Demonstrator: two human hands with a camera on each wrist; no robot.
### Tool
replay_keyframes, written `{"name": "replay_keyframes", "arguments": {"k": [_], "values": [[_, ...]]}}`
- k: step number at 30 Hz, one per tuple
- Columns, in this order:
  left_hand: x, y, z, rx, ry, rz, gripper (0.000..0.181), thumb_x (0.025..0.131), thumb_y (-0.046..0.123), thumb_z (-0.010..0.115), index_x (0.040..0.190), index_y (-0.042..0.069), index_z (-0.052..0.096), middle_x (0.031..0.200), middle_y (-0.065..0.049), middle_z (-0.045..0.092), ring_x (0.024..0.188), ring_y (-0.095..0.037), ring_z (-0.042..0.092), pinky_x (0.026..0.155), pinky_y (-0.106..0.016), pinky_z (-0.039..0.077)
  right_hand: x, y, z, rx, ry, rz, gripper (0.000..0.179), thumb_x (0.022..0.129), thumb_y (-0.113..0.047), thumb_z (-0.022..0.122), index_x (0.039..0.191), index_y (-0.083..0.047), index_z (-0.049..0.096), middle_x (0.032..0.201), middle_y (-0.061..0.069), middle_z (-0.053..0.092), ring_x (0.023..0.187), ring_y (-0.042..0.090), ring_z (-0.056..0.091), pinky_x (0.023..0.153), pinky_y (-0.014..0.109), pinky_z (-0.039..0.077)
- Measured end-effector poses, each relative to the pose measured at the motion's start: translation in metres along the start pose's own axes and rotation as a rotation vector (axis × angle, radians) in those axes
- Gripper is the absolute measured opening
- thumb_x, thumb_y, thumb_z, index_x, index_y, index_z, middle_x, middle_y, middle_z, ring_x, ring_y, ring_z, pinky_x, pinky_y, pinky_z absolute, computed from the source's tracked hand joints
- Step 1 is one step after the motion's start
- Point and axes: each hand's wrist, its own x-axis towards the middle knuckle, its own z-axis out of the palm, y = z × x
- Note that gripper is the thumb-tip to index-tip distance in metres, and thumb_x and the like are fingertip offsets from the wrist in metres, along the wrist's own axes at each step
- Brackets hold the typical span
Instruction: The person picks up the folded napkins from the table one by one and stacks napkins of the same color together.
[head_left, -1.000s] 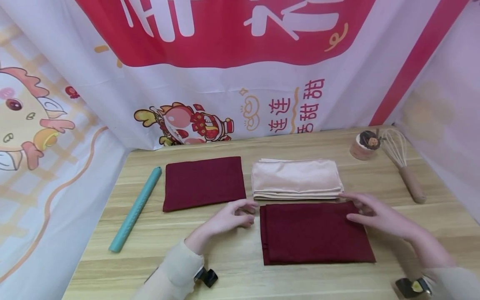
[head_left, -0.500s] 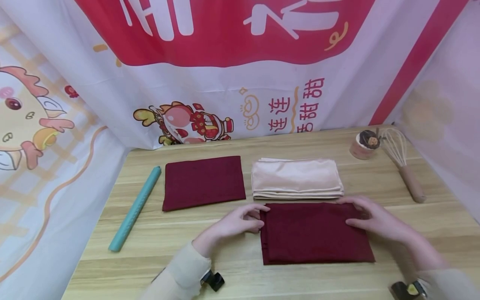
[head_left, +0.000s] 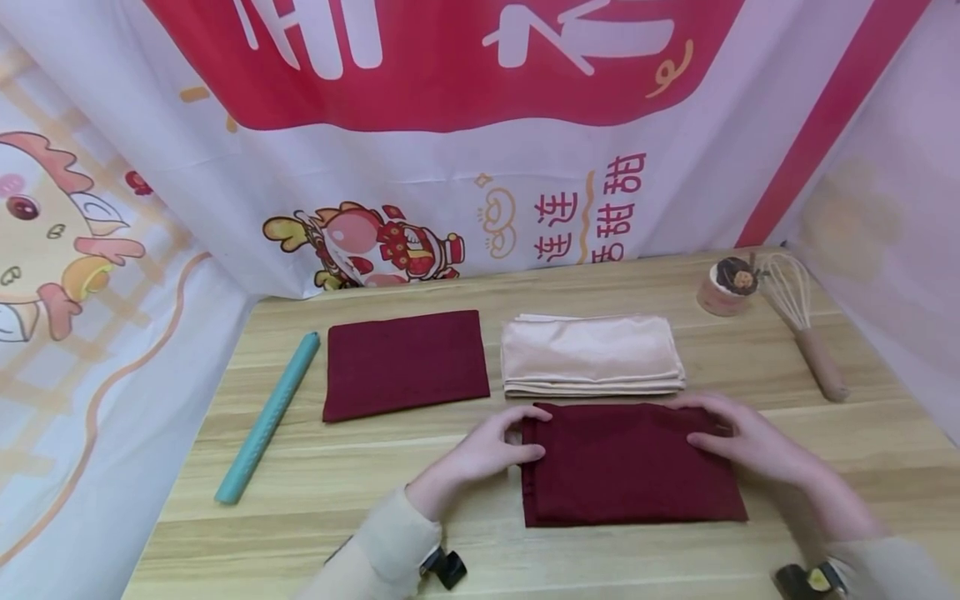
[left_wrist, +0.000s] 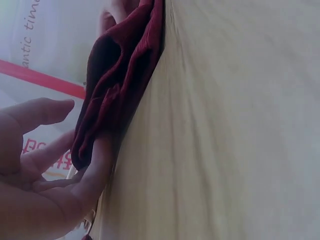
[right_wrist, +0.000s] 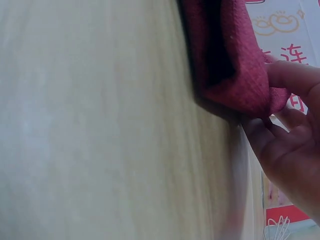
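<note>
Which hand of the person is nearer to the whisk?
Right. The right hand is at the right end of the nearer folded burgundy cloth, left of and in front of the whisk; the left hand is at that cloth's left end, farther away.

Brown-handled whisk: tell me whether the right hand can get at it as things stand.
Probably yes: only tabletop seems to lie between the right hand and the whisk, though it must release the folded burgundy cloth.
</note>
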Motion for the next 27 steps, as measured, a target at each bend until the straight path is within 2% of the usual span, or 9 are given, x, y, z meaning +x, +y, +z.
{"name": "replay_keyframes", "arguments": {"k": [3,7,10,15,23,27], "values": [[0.003,0.001,0.003,0.048,0.011,0.037,0.041,0.087,0.009,0.068,0.126,0.010,0.058,0.091,-0.005,0.061,0.065,-0.009,0.053,0.062,-0.023,0.045,0.001,-0.001,0.001,0.004,0.007,0.018,0.041,0.085,-0.002,0.070,0.124,-0.009,0.060,0.121,0.007,0.060,0.115,-0.003,0.045,0.095,0.008,0.028],[0.006,0.001,0.007,0.145,0.036,0.067,0.039,0.088,0.007,0.067,0.125,0.014,0.060,0.119,-0.003,0.057,0.094,-0.012,0.054,0.087,-0.027,0.042,0.001,-0.001,0.002,0.013,0.012,0.034,0.040,0.085,-0.002,0.070,0.123,-0.010,0.061,0.120,0.005,0.061,0.114,-0.003,0.046,0.094,0.008,0.029],[0.006,0.002,0.009,0.157,0.046,0.066,0.039,0.088,0.004,0.065,0.124,0.017,0.060,0.123,-0.001,0.056,0.106,-0.014,0.050,0.093,-0.030,0.039,0.001,0.000,0.002,0.024,0.012,0.040,0.040,0.085,-0.002,0.070,0.123,-0.010,0.061,0.120,0.004,0.061,0.113,-0.002,0.047,0.094,0.009,0.030],[0.006,-0.001,0.007,0.109,0.068,0.057,0.040,0.087,0.002,0.066,0.122,0.019,0.062,0.117,-0.001,0.057,0.092,-0.014,0.054,0.081,-0.028,0.044,0.001,-0.004,0.000,0.033,0.008,0.065,0.039,0.085,-0.003,0.070,0.123,-0.011,0.061,0.119,0.004,0.062,0.111,-0.002,0.049,0.093,0.009,0.031],[-0.001,-0.008,-0.003,-0.038,0.070,0.046,0.040,0.086,0.001,0.067,0.123,0.016,0.061,0.108,-0.007,0.060,0.076,-0.014,0.060,0.065,-0.026,0.049,0.003,-0.020,-0.005,0.118,-0.022,0.108,0.038,0.087,-0.009,0.070,0.123,-0.012,0.060,0.120,0.005,0.061,0.107,0.004,0.054,0.089,0.012,0.038],[-0.009,-0.009,-0.013,-0.041,0.074,0.044,0.042,0.086,0.003,0.068,0.125,0.017,0.060,0.111,-0.007,0.057,0.071,-0.015,0.059,0.059,-0.025,0.045,0.007,-0.027,-0.003,0.131,-0.031,0.126,0.038,0.086,-0.012,0.071,0.123,-0.014,0.061,0.119,0.003,0.061,0.107,0.004,0.055,0.088,0.013,0.040]]}}
